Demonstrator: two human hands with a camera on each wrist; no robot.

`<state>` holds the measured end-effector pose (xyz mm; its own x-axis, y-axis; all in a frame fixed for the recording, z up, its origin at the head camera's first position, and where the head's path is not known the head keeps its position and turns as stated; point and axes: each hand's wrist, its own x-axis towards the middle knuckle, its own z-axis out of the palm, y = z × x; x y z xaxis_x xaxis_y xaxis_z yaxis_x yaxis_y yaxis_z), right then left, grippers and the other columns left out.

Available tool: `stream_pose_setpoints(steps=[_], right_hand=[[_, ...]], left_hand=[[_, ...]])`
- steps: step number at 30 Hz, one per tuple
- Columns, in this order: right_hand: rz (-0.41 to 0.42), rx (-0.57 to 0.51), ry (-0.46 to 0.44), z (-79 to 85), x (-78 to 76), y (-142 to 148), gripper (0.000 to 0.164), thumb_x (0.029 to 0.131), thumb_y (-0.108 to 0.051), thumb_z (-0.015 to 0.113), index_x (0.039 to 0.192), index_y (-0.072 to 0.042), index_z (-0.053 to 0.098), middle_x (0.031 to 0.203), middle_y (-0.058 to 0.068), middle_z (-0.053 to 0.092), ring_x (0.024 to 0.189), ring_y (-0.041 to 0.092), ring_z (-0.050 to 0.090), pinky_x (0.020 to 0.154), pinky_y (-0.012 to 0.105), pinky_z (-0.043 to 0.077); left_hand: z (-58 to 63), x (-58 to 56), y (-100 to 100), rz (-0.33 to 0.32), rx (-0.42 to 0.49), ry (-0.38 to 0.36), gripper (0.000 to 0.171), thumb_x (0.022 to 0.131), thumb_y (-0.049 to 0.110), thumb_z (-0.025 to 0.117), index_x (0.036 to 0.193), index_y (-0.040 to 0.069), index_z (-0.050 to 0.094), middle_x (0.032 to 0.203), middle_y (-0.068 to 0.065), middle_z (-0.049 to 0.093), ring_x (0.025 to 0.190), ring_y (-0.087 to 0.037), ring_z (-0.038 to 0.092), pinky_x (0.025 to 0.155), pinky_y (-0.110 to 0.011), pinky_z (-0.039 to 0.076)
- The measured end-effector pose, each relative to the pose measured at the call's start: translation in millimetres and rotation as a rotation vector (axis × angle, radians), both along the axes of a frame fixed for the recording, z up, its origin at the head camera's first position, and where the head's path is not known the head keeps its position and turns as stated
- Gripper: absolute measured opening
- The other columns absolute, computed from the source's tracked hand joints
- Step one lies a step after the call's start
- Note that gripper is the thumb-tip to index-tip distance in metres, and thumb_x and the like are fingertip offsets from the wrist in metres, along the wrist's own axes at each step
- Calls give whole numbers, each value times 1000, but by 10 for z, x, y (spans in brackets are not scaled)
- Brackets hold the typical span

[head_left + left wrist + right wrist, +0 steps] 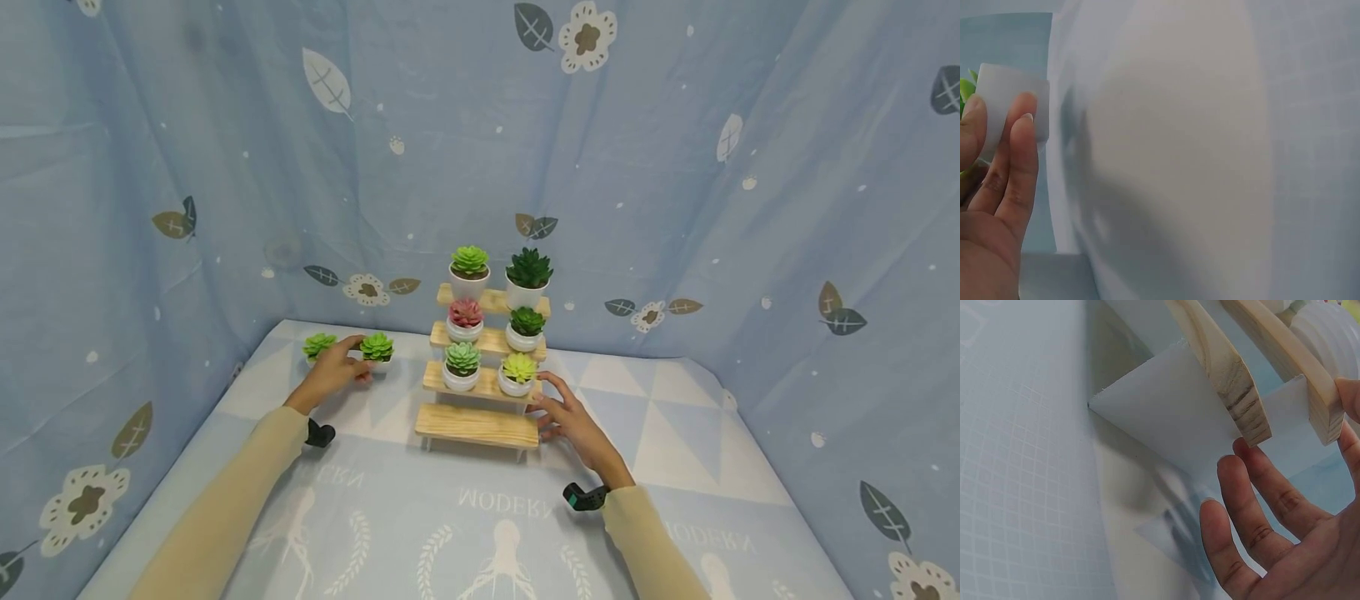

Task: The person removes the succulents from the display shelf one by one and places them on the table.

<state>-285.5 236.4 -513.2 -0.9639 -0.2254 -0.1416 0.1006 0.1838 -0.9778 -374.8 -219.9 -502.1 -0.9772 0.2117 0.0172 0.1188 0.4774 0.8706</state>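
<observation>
On the left of the table, my left hand (pixel 335 371) grips the white pot of a bright green succulent (pixel 377 347). The left wrist view shows thumb and fingers round this white pot (pixel 1013 94), its leaves mostly hidden. Another green succulent (pixel 318 344) stands just left of that hand, its pot partly covered. My right hand (pixel 576 423) holds the right end of a stepped wooden plant stand (pixel 476 425), beside the yellow-green succulent (pixel 519 368). In the right wrist view, thumb and forefinger lie at a plank's end (pixel 1329 415), the other fingers spread below.
Potted succulents fill the three upper steps in pairs: light green (pixel 469 260) and dark green (pixel 529 268) on top, red (pixel 465 313) and green (pixel 527 322) below, then pale green (pixel 462 360) beside yellow-green. A patterned cloth covers the table (pixel 420 500); blue curtains (pixel 450 150) surround it.
</observation>
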Motion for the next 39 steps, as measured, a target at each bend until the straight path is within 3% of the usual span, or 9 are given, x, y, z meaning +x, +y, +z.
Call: stream_pose_setpoints(steps=[4, 15, 27, 29, 31, 35, 36, 39], right_hand=[[3, -6, -5, -2, 2, 4, 58, 102, -50, 61, 154, -39, 37, 125, 19, 65, 91, 27, 63, 80, 45, 56], [3, -4, -1, 0, 0, 11, 58, 102, -52, 61, 153, -41, 37, 126, 19, 65, 92, 28, 63, 81, 47, 56], [-9, -1, 4, 7, 6, -5, 56, 101, -53, 62, 152, -43, 38, 123, 17, 66, 90, 26, 64, 80, 47, 57], [-9, -2, 2, 6, 8, -9, 56, 101, -53, 62, 151, -43, 39, 123, 17, 66, 90, 27, 64, 80, 47, 57], [-7, -4, 1, 3, 8, -10, 56, 101, -53, 62, 151, -43, 39, 124, 18, 66, 90, 27, 63, 80, 47, 57], [-4, -1, 0, 5, 4, -7, 58, 101, -53, 62, 152, -42, 38, 126, 20, 64, 89, 26, 63, 81, 48, 57], [-3, 1, 0, 7, 5, -8, 58, 101, -53, 62, 153, -42, 37, 126, 21, 64, 89, 26, 63, 81, 48, 57], [-2, 5, -3, 6, 5, -5, 59, 101, -53, 61, 153, -41, 36, 127, 21, 64, 90, 26, 63, 81, 48, 56]], left_hand=[[-19, -18, 8, -18, 5, -29, 69, 104, 10, 64, 160, -5, 26, 119, -27, 66, 86, -32, 73, 79, -43, 59], [-37, -18, 31, -8, 11, -51, 67, 104, 9, 63, 159, -3, 28, 96, -25, 73, 86, -36, 72, 76, -43, 59], [-26, -54, 5, -21, 32, -104, 68, 105, 10, 62, 161, -3, 24, 97, -25, 73, 80, -35, 70, 67, -41, 57], [-7, -51, 5, -18, 25, -107, 66, 105, 9, 61, 161, 0, 26, 100, -27, 72, 78, -36, 68, 64, -42, 56], [13, -46, 0, -24, 20, -95, 64, 105, 7, 59, 161, 2, 27, 116, -29, 67, 78, -38, 67, 64, -43, 56], [51, -38, -4, -23, 17, -73, 64, 105, 4, 57, 162, 6, 27, 148, -30, 45, 81, -43, 66, 67, -46, 56], [59, -35, -6, -26, 19, -68, 64, 105, 3, 57, 162, 6, 26, 152, -29, 39, 82, -43, 66, 69, -47, 57], [93, -17, -15, -26, 20, -61, 66, 105, 3, 57, 163, 7, 26, 153, -29, 39, 86, -44, 67, 73, -48, 57]])
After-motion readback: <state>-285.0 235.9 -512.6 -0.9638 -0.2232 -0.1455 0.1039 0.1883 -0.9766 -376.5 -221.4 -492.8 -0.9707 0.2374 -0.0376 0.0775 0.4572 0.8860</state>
